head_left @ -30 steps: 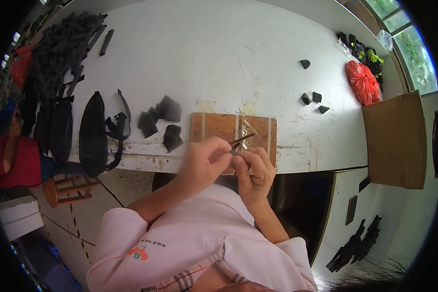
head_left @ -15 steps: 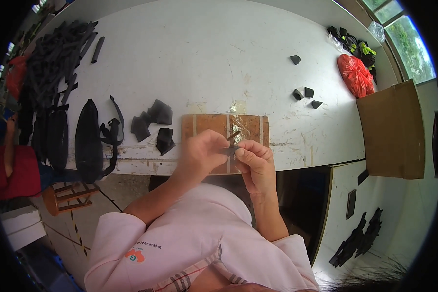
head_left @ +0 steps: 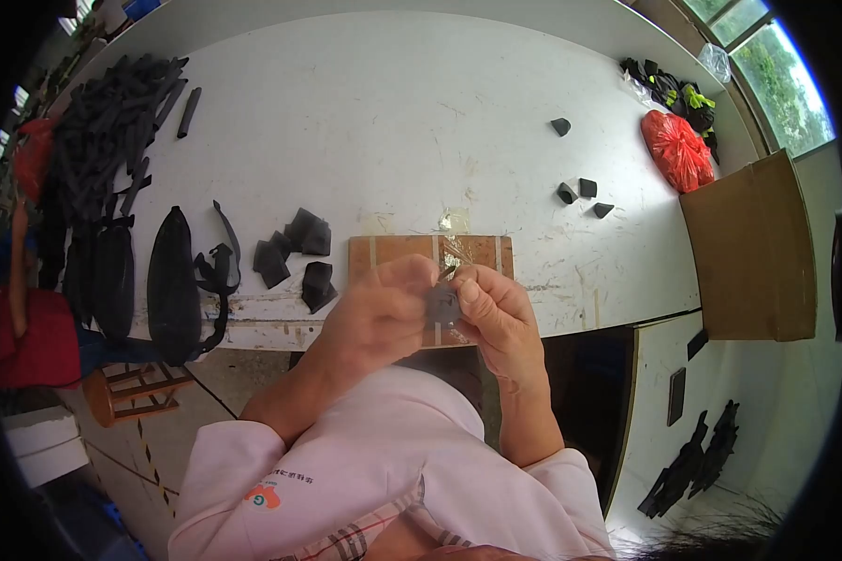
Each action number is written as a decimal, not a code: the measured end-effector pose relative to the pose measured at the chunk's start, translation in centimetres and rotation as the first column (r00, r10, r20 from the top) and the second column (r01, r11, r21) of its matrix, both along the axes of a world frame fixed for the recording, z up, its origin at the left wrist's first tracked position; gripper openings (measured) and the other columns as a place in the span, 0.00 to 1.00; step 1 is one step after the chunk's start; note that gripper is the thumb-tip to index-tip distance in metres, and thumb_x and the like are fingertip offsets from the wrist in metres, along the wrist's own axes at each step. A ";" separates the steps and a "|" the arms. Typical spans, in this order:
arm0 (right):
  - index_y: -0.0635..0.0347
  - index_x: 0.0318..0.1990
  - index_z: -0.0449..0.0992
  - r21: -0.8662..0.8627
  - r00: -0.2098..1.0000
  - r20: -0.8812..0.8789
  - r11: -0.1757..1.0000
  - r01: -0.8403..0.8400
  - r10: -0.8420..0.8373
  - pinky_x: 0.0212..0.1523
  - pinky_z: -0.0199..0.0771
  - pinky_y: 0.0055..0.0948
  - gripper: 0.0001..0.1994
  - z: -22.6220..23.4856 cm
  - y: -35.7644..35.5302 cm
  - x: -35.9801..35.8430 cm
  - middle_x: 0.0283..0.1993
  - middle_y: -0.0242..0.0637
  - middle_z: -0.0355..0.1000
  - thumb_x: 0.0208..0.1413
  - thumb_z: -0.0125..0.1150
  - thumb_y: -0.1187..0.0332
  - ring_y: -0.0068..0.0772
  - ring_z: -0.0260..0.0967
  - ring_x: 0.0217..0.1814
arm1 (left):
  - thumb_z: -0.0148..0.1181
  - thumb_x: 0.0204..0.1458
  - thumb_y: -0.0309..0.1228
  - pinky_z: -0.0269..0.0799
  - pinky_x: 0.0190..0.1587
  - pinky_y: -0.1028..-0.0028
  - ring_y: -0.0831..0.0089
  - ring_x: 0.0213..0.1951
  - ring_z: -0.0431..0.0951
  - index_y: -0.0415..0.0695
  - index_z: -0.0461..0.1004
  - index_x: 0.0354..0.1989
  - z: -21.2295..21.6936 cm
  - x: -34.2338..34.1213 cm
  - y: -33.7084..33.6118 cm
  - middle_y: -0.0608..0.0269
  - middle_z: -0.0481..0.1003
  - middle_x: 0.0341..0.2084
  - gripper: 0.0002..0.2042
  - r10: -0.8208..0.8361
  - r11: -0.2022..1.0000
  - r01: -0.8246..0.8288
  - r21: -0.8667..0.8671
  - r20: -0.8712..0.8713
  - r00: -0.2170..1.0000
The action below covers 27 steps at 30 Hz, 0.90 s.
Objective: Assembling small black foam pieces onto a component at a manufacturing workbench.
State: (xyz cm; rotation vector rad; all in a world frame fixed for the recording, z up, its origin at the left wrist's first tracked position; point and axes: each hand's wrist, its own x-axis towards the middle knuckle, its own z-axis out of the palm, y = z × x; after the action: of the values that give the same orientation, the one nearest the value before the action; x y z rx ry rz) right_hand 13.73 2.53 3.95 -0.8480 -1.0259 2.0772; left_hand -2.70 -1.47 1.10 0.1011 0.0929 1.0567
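Over a brown board (head_left: pixel 374 248) at the table's front edge, both hands work close together. My right hand (head_left: pixel 500 313) pinches a small dark grey piece (head_left: pixel 442 307), which looks like soft sheet material; its exact kind is blurred. Just left of it, my left hand (head_left: pixel 384 304) is curled and smeared by motion, its fingertips closed near a thin dark sliver (head_left: pixel 447 273) above the piece. What those left fingers hold cannot be made out. Several folded black pieces (head_left: pixel 306 234) lie left of the board.
A heap of black strips (head_left: pixel 112 122) and long black pouches (head_left: pixel 174 280) fill the left side. Small black pieces (head_left: pixel 567 194), a red plastic bag (head_left: pixel 675 150) and a cardboard box (head_left: pixel 753 252) are at right. A wooden stool (head_left: pixel 131 393) stands below left; beside it, another person's arm (head_left: pixel 19 271).
The dark piece has turned from nearly flat to hanging broader below the fingertips. My left hand has shifted slightly and blurred. The whole view has tilted a little, lowering the table.
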 end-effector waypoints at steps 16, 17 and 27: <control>0.65 0.32 0.69 0.562 0.901 0.352 0.827 0.013 -0.253 0.24 0.60 0.22 0.11 -3.9 2.3 -0.2 0.23 0.33 0.61 0.56 0.50 0.64 0.21 0.58 0.24 | 0.55 0.44 0.21 0.65 0.37 0.78 0.74 0.34 0.70 0.37 0.67 0.44 0.8 1.7 2.4 0.60 0.71 0.35 0.15 0.808 0.558 0.014 0.830 -0.540 -0.235; 0.65 0.34 0.69 0.588 0.881 0.335 0.805 0.083 -0.335 0.25 0.61 0.22 0.11 -3.6 2.0 -0.2 0.26 0.35 0.63 0.55 0.50 0.63 0.23 0.59 0.25 | 0.55 0.44 0.21 0.65 0.37 0.78 0.74 0.34 0.70 0.37 0.67 0.44 1.0 1.5 2.7 0.60 0.71 0.35 0.15 0.809 0.559 0.017 0.829 -0.541 -0.231; 0.61 0.35 0.71 0.887 0.827 0.255 0.461 0.006 -0.501 0.22 0.64 0.26 0.14 -1.6 0.4 -0.7 0.30 0.38 0.65 0.38 0.66 0.71 0.31 0.64 0.27 | 0.51 0.51 0.23 0.66 0.36 0.81 0.82 0.31 0.70 0.39 0.70 0.30 0.2 2.1 1.8 0.66 0.72 0.28 0.03 0.727 0.659 -0.568 0.492 -0.609 0.316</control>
State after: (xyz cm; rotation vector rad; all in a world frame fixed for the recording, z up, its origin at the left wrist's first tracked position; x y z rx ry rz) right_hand 13.01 2.92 2.39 -0.8893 -1.8406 0.7955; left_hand -0.61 0.30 1.32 0.7733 0.9166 1.8044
